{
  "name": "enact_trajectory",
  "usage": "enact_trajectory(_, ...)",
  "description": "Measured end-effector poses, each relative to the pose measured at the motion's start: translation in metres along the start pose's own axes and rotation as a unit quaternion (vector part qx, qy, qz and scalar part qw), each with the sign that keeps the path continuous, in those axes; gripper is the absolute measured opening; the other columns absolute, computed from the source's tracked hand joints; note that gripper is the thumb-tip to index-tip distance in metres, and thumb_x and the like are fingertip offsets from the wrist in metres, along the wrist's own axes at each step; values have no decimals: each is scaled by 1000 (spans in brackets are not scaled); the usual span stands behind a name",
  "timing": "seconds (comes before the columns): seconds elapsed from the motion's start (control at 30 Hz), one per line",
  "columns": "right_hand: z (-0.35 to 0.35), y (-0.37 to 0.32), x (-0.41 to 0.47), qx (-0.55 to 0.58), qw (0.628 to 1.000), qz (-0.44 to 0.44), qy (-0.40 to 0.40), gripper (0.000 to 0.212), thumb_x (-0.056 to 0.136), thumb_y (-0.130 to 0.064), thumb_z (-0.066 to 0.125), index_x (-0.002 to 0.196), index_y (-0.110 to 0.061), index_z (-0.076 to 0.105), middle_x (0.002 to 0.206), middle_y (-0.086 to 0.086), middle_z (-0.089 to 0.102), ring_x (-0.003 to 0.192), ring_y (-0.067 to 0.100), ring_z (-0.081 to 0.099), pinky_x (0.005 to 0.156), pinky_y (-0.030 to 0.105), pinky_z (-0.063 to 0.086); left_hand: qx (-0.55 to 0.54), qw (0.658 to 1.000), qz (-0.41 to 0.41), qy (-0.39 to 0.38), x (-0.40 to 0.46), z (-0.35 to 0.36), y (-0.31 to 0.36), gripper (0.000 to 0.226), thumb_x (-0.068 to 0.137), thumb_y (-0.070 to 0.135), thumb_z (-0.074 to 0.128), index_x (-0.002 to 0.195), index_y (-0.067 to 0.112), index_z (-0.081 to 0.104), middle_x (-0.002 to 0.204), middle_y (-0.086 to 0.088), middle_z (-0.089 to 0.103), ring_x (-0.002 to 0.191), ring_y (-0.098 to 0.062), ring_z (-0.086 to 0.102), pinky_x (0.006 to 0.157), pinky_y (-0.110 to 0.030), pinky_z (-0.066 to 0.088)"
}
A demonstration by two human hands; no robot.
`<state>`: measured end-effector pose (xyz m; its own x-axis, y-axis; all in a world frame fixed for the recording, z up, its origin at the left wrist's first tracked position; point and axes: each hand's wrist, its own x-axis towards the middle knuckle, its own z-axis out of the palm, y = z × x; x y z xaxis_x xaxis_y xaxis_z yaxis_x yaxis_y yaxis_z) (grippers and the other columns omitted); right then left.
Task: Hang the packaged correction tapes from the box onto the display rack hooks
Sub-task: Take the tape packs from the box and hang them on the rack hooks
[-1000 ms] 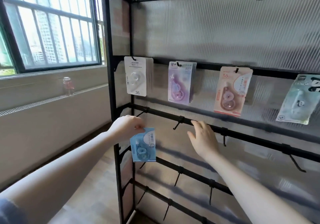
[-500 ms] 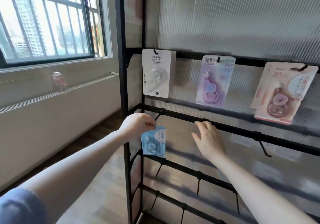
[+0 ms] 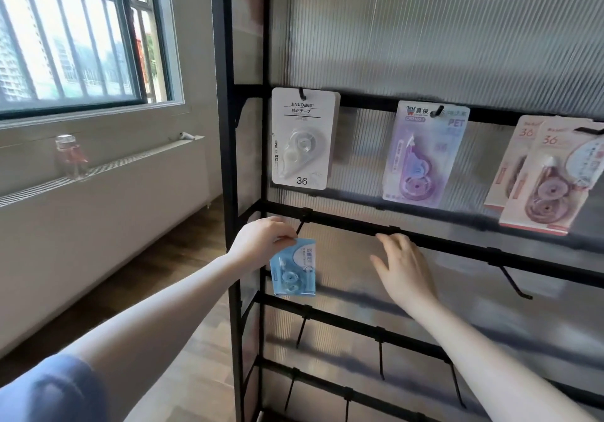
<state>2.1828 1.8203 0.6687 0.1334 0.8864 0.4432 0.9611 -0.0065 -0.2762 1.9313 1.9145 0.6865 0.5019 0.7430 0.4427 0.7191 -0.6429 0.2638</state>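
A black display rack (image 3: pixel 225 160) stands in front of me with rows of hooks. My left hand (image 3: pixel 261 240) pinches the top of a blue packaged correction tape (image 3: pixel 293 268), holding it right at the leftmost hook (image 3: pixel 301 223) of the second bar. My right hand (image 3: pixel 400 268) rests with straight fingers on that same bar (image 3: pixel 457 245) further right. On the top bar hang a white pack (image 3: pixel 302 138), a purple pack (image 3: pixel 423 156) and pink packs (image 3: pixel 549 176). The box is out of view.
More bars with bare hooks (image 3: pixel 514 282) run below and to the right. A ribbed translucent panel backs the rack. At the left are a barred window, a sill with a small bottle (image 3: pixel 70 156), and wooden floor (image 3: pixel 183 248).
The view has swung left and closer to the rack. My left hand has lifted the blue pack up to the second bar's leftmost hook. My right hand stays on the bar.
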Motion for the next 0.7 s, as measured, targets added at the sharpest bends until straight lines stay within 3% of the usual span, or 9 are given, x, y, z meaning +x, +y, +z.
enact_trajectory(0.1,2,-2,3,-11,1000,9,-1,46,94,-29,51,137,-14,43,132,7,46,119,23,45,96,32,40,-8,1000,3,1,4,1,-6,20,90,26,58,103,18,70,101,2,65,86,-9,53,64,-21,34)
enact_trajectory(0.23,6,-5,4,-17,1000,14,-6,47,95,-30,49,138,-14,42,134,7,44,121,23,43,99,32,38,-10,999,35,4,9,5,-11,23,93,23,54,107,12,69,106,0,66,88,-7,52,67,-17,34)
enact_trajectory(0.43,11,-5,1,-29,999,16,-12,45,94,-28,51,136,-11,45,133,8,47,123,25,43,102,35,35,-2,999,44,-9,15,14,-22,24,95,17,50,109,8,67,112,-4,65,101,-19,58,75,-21,39)
enact_trajectory(0.7,11,-4,-1,-63,997,15,-29,46,94,-30,50,135,-9,45,134,8,47,124,25,43,103,35,34,-14,998,57,-30,32,22,-26,21,94,16,52,106,12,69,104,-2,64,95,-18,59,71,-23,41)
